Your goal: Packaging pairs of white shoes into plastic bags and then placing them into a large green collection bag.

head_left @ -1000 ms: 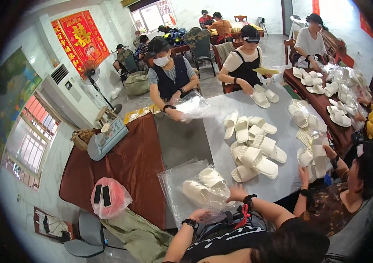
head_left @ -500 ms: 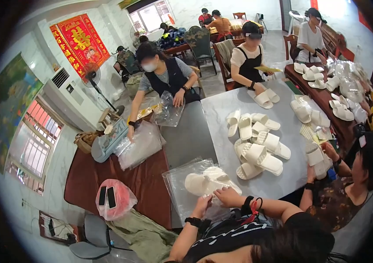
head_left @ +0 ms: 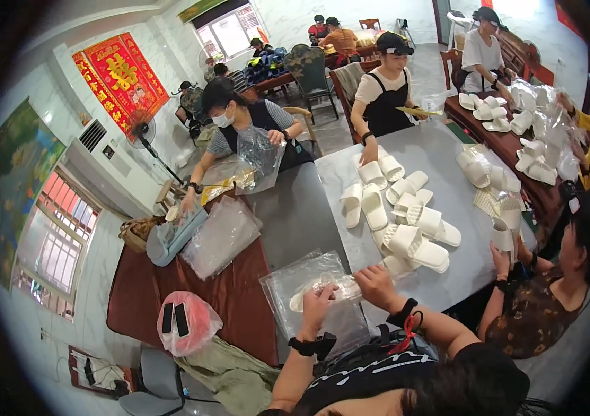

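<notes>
A tiled workroom held a long grey table [head_left: 440,156] strewn with soft white foam slippers [head_left: 416,246]. At lower centre, the left hand [head_left: 317,303] and right hand [head_left: 376,286] gripped a crinkly clear plastic bag [head_left: 326,290] around a white slipper.

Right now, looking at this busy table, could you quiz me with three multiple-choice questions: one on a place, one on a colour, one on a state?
1. Where is the pink bag?
A. dark red cloth
B. grey tabletop
C. a chair

2. What colour are the slippers?
A. black
B. white
C. blue

3. What are the left hand and right hand doing?
A. resting empty
B. gripping a slipper in clear plastic
C. holding scissors

Answers: A, it lies on the cloth; B, all look white; B, both hands grasp the wrapped slipper.
</notes>
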Tool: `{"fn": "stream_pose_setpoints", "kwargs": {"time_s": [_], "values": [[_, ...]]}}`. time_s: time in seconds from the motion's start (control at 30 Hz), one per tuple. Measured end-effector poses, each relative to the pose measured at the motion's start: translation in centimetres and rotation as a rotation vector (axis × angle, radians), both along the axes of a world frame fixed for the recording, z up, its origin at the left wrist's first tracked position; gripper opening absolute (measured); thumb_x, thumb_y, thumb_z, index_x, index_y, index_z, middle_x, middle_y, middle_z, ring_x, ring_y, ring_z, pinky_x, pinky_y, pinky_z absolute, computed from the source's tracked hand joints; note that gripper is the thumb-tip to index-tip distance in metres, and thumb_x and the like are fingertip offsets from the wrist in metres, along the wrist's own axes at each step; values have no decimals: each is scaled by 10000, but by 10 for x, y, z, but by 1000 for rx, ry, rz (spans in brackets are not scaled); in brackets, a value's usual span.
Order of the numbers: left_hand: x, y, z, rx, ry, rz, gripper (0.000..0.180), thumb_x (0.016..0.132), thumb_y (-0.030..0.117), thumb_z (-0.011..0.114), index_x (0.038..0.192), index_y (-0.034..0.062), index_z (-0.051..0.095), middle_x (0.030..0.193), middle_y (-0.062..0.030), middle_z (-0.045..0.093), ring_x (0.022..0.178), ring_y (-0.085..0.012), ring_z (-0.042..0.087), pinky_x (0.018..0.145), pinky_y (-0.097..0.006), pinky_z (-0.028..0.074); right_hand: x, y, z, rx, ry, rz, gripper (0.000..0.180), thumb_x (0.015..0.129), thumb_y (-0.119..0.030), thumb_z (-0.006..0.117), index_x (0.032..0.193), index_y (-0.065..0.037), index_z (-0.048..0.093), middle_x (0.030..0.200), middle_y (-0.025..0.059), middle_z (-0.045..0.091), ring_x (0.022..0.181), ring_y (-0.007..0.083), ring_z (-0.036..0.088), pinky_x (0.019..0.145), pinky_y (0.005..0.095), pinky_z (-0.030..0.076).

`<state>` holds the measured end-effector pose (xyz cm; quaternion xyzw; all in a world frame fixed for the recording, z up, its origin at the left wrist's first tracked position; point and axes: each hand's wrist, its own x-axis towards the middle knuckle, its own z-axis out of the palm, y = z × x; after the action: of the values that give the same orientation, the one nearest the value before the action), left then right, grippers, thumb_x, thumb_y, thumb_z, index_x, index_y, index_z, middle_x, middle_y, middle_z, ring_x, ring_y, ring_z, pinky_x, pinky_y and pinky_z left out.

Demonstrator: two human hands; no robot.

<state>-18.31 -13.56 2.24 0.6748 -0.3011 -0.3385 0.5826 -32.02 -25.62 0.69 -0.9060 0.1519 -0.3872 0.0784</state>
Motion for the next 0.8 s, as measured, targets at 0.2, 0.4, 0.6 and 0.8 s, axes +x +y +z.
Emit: {"fn": "stream_pose_setpoints", "kwargs": {"time_s": [0.2,0.4,0.6,0.8], "values": [[-10,4,21,810,-728,-23,360,705,395,655,701,36,629,707,-103,603,684,-234,557,641,-310,419,-10,-7,-15,-24,230,58,39,715,-118,530,709,-86,509,645,31,494,662,190,522,609,315,396],[-19,26,-10,202,-1226,1,465,680,408,655,993,78,558,1039,-103,523,1012,-271,462,844,-396,339,-9,3,-20,-69,221,104,64,730,-141,535,697,-97,502,658,33,510,653,182,526,597,299,390],[-23,21,-7,221,-1480,-267,493,690,363,655,1088,103,526,1065,-105,519,1025,-266,470,885,-405,321,0,12,-23,-111,293,279,88,718,-156,535,772,-87,526,705,30,527,695,182,528,626,294,404],[-14,25,-34,186,-1060,-411,195,756,243,591,828,68,543,737,-133,577,717,-311,562,627,-400,438,2,20,-23,-133,319,402,136,694,-154,511,813,-91,521,716,17,498,707,171,511,620,286,397]]}}
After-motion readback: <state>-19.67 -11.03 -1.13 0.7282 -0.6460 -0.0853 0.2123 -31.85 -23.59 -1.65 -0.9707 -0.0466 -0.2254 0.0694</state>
